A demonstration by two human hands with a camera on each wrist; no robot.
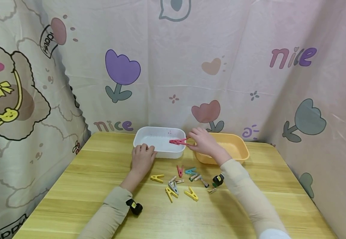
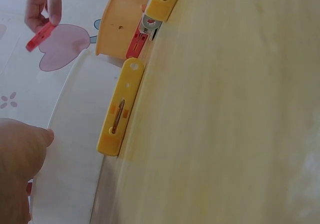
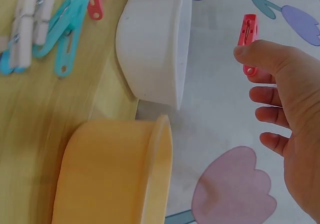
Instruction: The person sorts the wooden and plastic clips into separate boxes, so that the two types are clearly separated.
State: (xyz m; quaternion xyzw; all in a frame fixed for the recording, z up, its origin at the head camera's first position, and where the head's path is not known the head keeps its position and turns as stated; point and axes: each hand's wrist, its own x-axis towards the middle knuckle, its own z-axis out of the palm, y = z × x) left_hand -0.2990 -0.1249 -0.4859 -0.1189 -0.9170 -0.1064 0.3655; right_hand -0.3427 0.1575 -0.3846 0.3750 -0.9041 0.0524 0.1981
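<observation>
The likely placing step calls for release: the right hand (image 1: 202, 141) pinches a red plastic clothespin (image 1: 177, 142) at three o'clock over the white oblong plastic tub (image 1: 170, 155) the left hand (image 1: 142, 159) grips.

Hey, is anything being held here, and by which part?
The right grip pinches a red clothespin by its handle end. The left grip rests on the white tub's near rim; whether it clasps it isn't clear.

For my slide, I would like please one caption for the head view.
Right fingers pinch a red clothespin above the white tub; left fingers hold its near rim.
</observation>
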